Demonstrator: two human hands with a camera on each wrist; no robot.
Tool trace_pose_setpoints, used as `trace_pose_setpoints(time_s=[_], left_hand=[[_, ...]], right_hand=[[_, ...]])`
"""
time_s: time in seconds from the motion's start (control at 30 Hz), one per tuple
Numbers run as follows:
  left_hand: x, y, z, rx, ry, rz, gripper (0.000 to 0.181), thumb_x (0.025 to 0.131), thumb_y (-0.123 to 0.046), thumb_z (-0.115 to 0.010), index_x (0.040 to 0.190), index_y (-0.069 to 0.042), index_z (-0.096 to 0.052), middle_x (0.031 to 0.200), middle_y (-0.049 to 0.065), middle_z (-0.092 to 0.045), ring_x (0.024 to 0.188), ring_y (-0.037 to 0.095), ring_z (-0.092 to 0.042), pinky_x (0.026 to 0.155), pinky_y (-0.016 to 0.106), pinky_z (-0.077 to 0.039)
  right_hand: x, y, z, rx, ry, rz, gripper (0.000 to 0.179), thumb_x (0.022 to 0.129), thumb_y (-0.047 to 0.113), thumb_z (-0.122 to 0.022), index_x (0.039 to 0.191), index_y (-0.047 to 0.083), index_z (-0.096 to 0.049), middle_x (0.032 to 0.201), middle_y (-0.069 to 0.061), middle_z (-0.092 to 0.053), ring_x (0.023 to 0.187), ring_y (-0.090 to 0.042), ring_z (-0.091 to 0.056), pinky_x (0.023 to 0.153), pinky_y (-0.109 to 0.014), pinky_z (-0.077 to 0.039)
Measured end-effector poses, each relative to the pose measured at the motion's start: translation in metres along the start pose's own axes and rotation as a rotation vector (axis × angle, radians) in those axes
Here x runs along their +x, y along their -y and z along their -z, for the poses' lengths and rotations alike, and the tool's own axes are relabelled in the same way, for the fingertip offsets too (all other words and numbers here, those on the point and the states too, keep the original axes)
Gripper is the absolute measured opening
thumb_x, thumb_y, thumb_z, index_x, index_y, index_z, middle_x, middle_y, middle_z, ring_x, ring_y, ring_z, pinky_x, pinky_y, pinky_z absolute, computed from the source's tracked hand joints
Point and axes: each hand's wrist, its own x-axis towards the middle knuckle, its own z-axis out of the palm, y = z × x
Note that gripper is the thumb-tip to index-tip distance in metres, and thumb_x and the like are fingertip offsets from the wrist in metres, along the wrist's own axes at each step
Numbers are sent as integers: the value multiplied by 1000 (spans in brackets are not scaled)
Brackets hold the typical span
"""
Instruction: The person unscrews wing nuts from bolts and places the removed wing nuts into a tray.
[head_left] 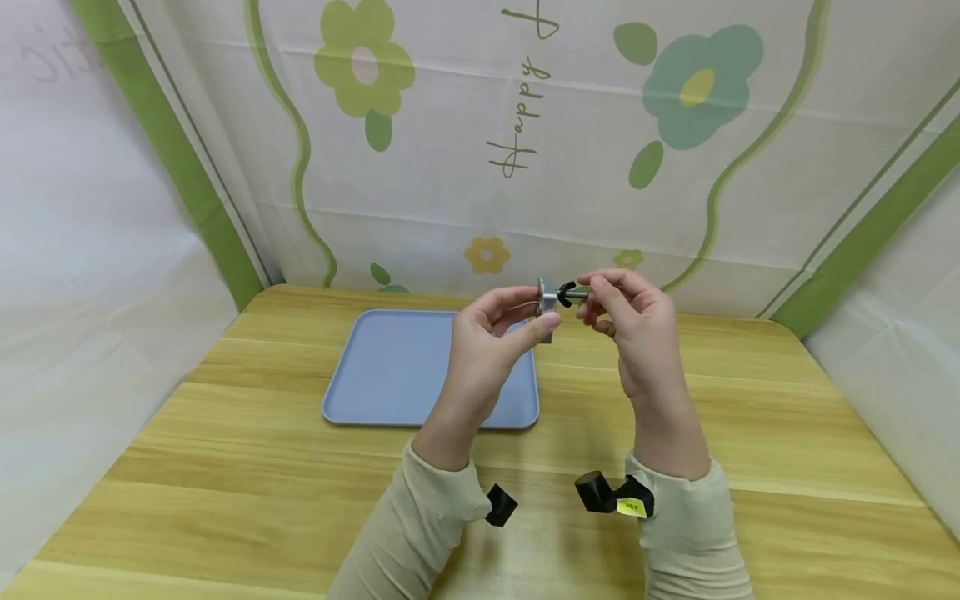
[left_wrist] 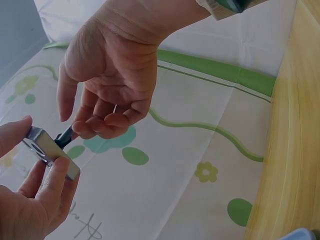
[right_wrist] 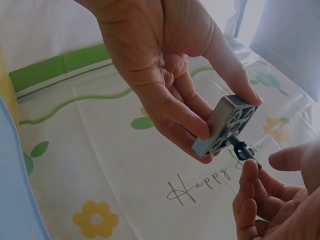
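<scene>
My left hand (head_left: 480, 342) grips a small silver metal block (right_wrist: 216, 127) by its edges, thumb opposite the fingers. Several round recesses show on one face in the right wrist view. A threaded bolt (head_left: 579, 294) stands out from that face toward the right, with a black wing nut (head_left: 566, 292) around it. My right hand (head_left: 643, 329) is at the bolt's free end, its bent fingers touching the tip. Both wrist views show the right thumb standing apart from the bolt. Both hands are raised above the table.
A blue-grey tray (head_left: 397, 367) lies on the wood-grain table (head_left: 225, 467), behind and left of the hands. Printed cloth (head_left: 450, 167) with flowers and lettering hangs at the back, and pale cloth walls flank the sides. A black wrist camera (head_left: 594, 492) sticks out from the right cuff.
</scene>
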Motion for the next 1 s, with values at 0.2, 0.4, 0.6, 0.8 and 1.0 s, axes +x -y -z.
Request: trace_pose_setpoints(time_s=[0.2, 0.4, 0.6, 0.8, 1.0], left_hand=[[0, -1, -2, -5, 1, -17, 34, 87, -2, -75, 119, 0, -66, 116, 11, -68, 110, 19, -65, 85, 29, -59], [-1, -1, -4, -2, 3, -8, 34, 86, -2, -76, 119, -1, -66, 117, 12, -68, 111, 19, -66, 85, 31, -59], [-1, 0, -4, 0, 5, -6, 33, 87, -3, -75, 119, -1, -67, 117, 11, -68, 111, 20, -65, 87, 31, -59], [-1, 0, -4, -1, 2, -2, 34, 87, -2, -75, 119, -1, -66, 117, 11, -68, 112, 19, -65, 87, 31, -59], [-1, -2, -4, -2, 0, -2, 34, 87, -1, -75, 119, 0, -66, 117, 12, -68, 111, 19, -66, 84, 30, -59]], right_hand=[[-1, -1, -2, 28, 31, -7, 20, 102, 19, -57, 89, 16, -72, 70, 3, -62, 59, -8, -59, 56, -17, -47], [-1, -2, -3, -5, 21, -18, 24, 102, 18, -57, 85, 19, -74, 75, 4, -63, 60, -7, -58, 56, -18, -47], [-1, 0, -5, -42, 11, -44, 29, 102, 19, -58, 80, 24, -76, 72, 6, -65, 65, -8, -59, 59, -20, -46], [-1, 1, -5, -72, 18, -48, 29, 101, 17, -59, 79, 26, -77, 73, 7, -67, 69, -9, -61, 63, -21, -48], [-1, 1, -3, -60, 44, -42, 26, 99, 15, -62, 82, 26, -78, 78, 8, -72, 76, -9, -66, 70, -23, -52]])
